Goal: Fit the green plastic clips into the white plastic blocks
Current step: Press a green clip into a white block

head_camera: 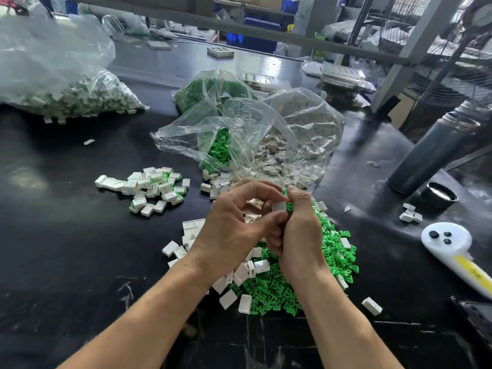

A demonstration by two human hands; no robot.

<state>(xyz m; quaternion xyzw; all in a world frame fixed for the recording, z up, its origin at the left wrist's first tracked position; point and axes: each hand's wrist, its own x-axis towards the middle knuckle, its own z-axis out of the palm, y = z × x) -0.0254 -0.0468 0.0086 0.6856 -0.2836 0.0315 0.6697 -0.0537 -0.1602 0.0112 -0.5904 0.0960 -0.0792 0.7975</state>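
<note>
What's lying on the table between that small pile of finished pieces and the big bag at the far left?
Mostly bare black table in the head view; only one stray white scrap lies between the small pile and the big bag.

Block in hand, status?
Both hands pinch one white block. Clip state hidden. Loose clips below. Nothing in the way.

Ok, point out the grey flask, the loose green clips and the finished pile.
grey flask [431,153], head view, mid body.
loose green clips [274,291], head view, heap centre.
finished pile [157,186], head view, middle blocks.
</note>
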